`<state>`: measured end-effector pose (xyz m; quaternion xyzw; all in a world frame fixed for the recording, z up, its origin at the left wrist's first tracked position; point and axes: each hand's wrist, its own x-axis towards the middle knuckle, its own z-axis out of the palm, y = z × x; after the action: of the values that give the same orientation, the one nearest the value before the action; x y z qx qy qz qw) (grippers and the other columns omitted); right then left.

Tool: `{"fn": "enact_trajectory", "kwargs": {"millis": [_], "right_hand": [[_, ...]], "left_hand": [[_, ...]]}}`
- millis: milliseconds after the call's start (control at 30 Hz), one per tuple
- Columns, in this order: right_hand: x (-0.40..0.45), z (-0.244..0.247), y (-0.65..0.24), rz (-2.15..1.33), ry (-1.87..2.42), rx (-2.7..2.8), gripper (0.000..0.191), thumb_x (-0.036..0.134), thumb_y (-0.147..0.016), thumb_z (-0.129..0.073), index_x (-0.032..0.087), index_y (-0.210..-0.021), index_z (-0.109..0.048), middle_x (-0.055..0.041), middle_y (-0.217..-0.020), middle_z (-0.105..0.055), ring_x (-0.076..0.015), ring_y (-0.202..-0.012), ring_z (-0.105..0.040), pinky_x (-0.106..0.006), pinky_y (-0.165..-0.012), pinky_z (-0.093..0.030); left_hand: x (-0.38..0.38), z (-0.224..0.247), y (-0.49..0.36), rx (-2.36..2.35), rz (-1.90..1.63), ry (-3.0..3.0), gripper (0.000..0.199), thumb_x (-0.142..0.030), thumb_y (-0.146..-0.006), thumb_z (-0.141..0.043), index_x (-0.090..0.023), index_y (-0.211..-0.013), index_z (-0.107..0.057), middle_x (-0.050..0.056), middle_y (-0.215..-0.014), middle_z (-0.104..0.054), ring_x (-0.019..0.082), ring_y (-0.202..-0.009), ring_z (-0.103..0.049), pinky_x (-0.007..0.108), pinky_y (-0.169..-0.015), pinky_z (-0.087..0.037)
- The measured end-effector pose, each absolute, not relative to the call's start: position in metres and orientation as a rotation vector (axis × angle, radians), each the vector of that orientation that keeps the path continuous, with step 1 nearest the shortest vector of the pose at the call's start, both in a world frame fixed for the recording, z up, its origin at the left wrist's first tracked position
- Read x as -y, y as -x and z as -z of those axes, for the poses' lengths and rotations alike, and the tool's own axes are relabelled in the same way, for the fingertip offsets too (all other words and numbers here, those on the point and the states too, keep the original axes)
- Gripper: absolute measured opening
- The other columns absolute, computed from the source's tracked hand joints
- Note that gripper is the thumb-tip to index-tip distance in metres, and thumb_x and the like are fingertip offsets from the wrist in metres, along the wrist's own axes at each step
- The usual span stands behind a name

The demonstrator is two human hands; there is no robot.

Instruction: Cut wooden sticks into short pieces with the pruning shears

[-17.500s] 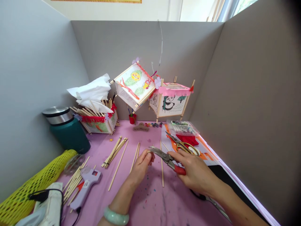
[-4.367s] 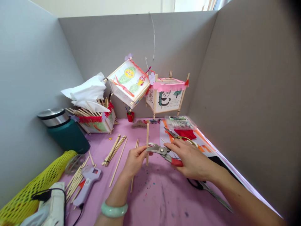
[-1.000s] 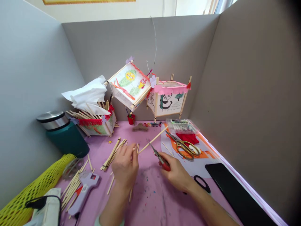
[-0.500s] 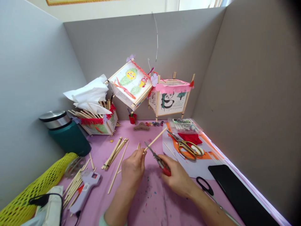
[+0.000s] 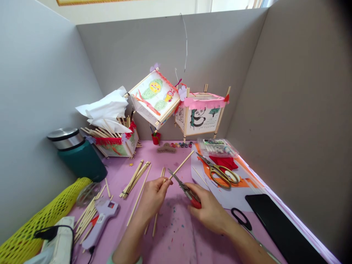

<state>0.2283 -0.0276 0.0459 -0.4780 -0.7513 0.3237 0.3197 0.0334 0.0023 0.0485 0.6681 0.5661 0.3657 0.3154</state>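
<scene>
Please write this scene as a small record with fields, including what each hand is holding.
left hand: holds wooden stick, slanting up to the right
right hand: holds red-handled cutters
cutter blades: at the stick; contact unclear
right side: gold-handled scissors, black-handled scissors
left side: lilac glue gun, teal bottle
back: box with panda drawing

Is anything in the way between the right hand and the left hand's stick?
Just the red-handled cutters in the right hand; their blades are right by the stick in the left hand. Nothing else visible.
</scene>
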Motion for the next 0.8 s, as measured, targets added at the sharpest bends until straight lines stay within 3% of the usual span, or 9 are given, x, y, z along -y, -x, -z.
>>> {"fn": "enact_trajectory", "kwargs": {"millis": [167,267,400,500,667,800], "right_hand": [[0.026,-0.044,-0.225,-0.805,1.254,1.984,0.039,0.003,-0.059,-0.045,0.020,-0.092,-0.059,-0.0019,-0.089,-0.061,-0.0171,-0.085,-0.056,-0.025,-0.077,-0.041],[0.024,-0.044,-0.223,-0.792,1.268,1.979,0.039,0.004,-0.060,-0.046,0.020,-0.094,-0.059,-0.0028,-0.089,-0.061,-0.0176,-0.084,-0.057,-0.026,-0.078,-0.042],[0.025,-0.045,-0.222,-0.775,1.297,1.977,0.041,0.005,-0.059,-0.047,0.020,-0.095,-0.059,-0.0037,-0.096,-0.062,-0.0185,-0.087,-0.057,-0.027,-0.080,-0.042],[0.027,-0.046,-0.223,-0.787,1.284,1.979,0.043,0.005,-0.059,-0.047,0.021,-0.096,-0.061,-0.0028,-0.096,-0.063,-0.0182,-0.088,-0.057,-0.027,-0.081,-0.041],[0.030,-0.047,-0.223,-0.825,1.263,1.980,0.059,0.005,-0.060,-0.048,0.026,-0.114,-0.059,-0.0020,-0.102,-0.062,-0.0177,-0.090,-0.057,-0.026,-0.079,-0.041],[0.031,-0.046,-0.224,-0.824,1.275,2.009,0.062,0.005,-0.060,-0.049,0.027,-0.117,-0.058,-0.0018,-0.099,-0.062,-0.0176,-0.088,-0.057,-0.026,-0.078,-0.041]], "left_hand": [[-0.001,-0.046,-0.037,-1.528,-1.023,-1.881,0.037,-0.041,-0.087,-0.043,-0.016,-0.070,-0.063,-0.005,-0.050,-0.040,0.011,-0.049,-0.038,0.021,-0.051,-0.026],[-0.001,-0.045,-0.039,-1.589,-1.058,-1.966,0.036,-0.038,-0.089,-0.041,-0.017,-0.070,-0.062,-0.003,-0.053,-0.048,0.011,-0.050,-0.044,0.022,-0.053,-0.029],[0.000,-0.043,-0.042,-1.596,-1.140,-2.001,0.030,-0.032,-0.089,-0.042,-0.016,-0.086,-0.066,0.001,-0.062,-0.057,0.013,-0.057,-0.050,0.022,-0.058,-0.033],[-0.001,-0.043,-0.042,-1.562,-1.131,-1.948,0.030,-0.034,-0.089,-0.042,-0.017,-0.084,-0.067,-0.001,-0.056,-0.053,0.013,-0.052,-0.047,0.022,-0.055,-0.031],[-0.004,-0.044,-0.034,-1.439,-1.042,-1.733,0.037,-0.042,-0.086,-0.046,-0.016,-0.062,-0.058,-0.003,-0.048,-0.046,0.011,-0.048,-0.041,0.023,-0.052,-0.030],[-0.005,-0.050,-0.026,-1.246,-0.906,-1.469,0.040,-0.049,-0.083,-0.048,-0.016,-0.062,-0.054,-0.006,-0.045,-0.043,0.007,-0.042,-0.031,0.021,-0.046,-0.024]]}}
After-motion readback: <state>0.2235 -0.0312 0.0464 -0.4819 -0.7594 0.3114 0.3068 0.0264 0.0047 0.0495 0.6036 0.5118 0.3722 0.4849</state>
